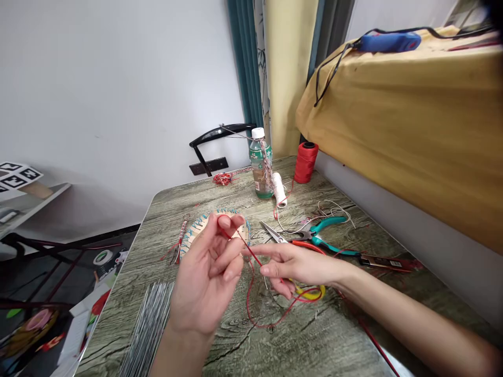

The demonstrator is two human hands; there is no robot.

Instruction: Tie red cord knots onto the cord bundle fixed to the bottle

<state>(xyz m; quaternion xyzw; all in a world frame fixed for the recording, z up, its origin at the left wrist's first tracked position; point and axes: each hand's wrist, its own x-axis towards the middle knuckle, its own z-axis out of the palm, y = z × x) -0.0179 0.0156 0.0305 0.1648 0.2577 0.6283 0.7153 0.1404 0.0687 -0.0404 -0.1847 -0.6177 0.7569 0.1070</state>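
My left hand (212,272) is raised palm up over the table, fingers curled, with a red cord (248,248) looped around its fingertips. From there the cord runs taut down to my right hand (281,264), whose thumb and fingers close on it; the index finger points toward the left hand. Slack cord curves across the wood below the right hand. Behind my left hand lies a pale round disc (196,226) with blue thread along its rim, partly hidden. A yellow loop (320,293) lies beneath my right wrist.
Scissors (275,233) and teal-handled pliers (328,225) lie right of the hands. Farther back are a bottle (260,167), a white thread spool (279,189) and a red spool (306,163). Metal wires (147,330) lie front left. A yellow-draped surface (401,120) rises at right.
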